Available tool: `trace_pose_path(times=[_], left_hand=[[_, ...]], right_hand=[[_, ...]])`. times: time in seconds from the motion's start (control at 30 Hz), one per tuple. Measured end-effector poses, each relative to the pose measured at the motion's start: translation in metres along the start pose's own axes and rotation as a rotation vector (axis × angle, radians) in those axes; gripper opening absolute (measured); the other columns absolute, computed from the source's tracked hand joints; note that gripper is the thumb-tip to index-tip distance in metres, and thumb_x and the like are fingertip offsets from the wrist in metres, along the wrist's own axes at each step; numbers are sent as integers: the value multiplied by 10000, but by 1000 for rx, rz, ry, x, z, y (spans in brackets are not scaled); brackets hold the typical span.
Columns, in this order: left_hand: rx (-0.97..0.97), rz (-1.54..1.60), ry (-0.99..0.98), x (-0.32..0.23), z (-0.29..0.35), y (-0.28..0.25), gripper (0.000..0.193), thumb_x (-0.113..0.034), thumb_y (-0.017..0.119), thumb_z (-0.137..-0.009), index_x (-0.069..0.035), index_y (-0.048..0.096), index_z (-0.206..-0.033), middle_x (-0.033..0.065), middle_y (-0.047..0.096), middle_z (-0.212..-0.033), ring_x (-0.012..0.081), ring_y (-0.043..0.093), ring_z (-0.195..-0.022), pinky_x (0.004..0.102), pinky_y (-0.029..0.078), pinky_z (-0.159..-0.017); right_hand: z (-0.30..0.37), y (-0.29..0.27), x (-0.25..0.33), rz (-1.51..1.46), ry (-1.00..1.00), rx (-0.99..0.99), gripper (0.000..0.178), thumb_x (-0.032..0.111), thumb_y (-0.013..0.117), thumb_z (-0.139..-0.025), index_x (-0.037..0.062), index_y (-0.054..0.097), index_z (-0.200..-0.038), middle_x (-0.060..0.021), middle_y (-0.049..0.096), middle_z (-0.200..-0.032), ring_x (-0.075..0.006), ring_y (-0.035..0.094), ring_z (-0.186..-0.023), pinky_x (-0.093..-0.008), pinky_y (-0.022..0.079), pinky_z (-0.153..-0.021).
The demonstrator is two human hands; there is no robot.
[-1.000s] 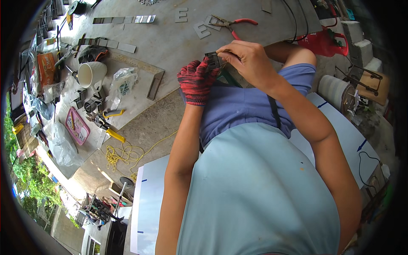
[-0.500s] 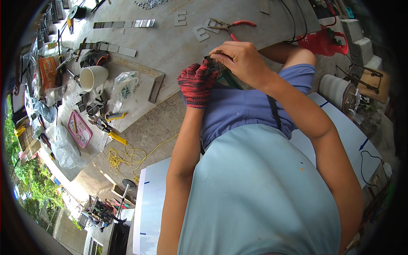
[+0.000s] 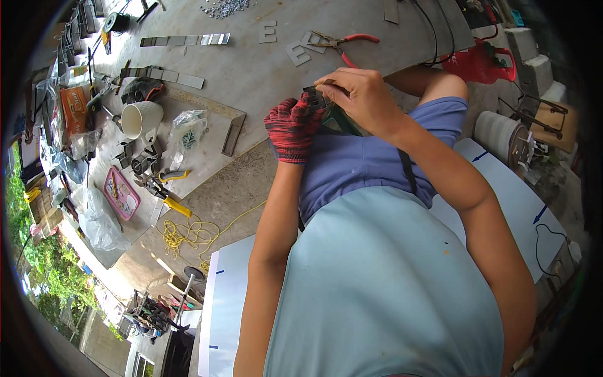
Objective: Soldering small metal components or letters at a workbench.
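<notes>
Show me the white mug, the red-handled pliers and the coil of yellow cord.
White ceramic mug (image 3: pixel 139 119): head view, on its outer wall.
Red-handled metal pliers (image 3: pixel 359 39): head view, on the upper red handle.
Coil of yellow cord (image 3: pixel 186 234): head view, on the tangled loops.

Red-black knit glove (image 3: pixel 290 127), white mug (image 3: pixel 141 119)

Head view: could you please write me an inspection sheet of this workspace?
Surface: grey concrete floor, dusty, with a white sheet at the person's side.
Job's things: small dark metal piece held above the lap.
Clutter: white mug, red-handled pliers, metal letters, metal strips, plastic bags, pink tray.
Grippers: left hand in a red knit glove, right hand bare, both on the piece.
Cables: yellow cord coiled; black cable on the right.
Surroundings: greenery at left.
</notes>
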State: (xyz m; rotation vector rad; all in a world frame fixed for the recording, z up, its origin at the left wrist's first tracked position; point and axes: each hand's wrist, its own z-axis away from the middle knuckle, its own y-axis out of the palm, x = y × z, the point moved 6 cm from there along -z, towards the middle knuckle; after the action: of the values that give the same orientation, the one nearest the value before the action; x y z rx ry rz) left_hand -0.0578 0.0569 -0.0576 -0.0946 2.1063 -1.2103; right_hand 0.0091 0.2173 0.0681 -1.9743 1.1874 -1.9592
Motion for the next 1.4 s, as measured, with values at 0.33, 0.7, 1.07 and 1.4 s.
trace_pose_path(times=[0.33, 0.7, 1.07, 1.4], left_hand=[[-52, -7, 26, -1, 0, -1, 552, -418, 883, -736, -223, 682, -1211, 101, 675, -1081, 335, 632, -911, 491, 502, -762], [14, 13, -10, 1, 0, 2, 546, -410, 884, -736, -219, 692, -1211, 111, 679, -1093, 340, 634, -925, 489, 506, -787], [4, 26, -7, -2, 0, -1, 550, -400, 881, -740, -229, 680, -1222, 108, 675, -1093, 344, 634, -931, 494, 504, -779], [-30, 27, 5, -3, -1, -1, 559, -401, 886, -735, -231, 678, -1225, 108, 674, -1089, 346, 636, -933, 499, 507, -785]], right_hand=[[2, -4, -1, -18, 39, -4, 127, 79, 760, -926, -23, 757, -1002, -134, 751, -887, -239, 720, -736, -331, 557, -675], [-1, 1, -2, 10, 28, 9, 134, 82, 768, -918, -18, 761, -1007, -133, 747, -887, -249, 714, -732, -334, 555, -670], [2, -4, -4, -29, 81, -3, 141, 71, 763, -929, -27, 764, -1029, -138, 759, -882, -181, 723, -725, -302, 560, -661], [4, -7, -1, -37, 82, 2, 145, 73, 756, -937, -28, 762, -1041, -124, 757, -870, -158, 724, -716, -292, 559, -650]])
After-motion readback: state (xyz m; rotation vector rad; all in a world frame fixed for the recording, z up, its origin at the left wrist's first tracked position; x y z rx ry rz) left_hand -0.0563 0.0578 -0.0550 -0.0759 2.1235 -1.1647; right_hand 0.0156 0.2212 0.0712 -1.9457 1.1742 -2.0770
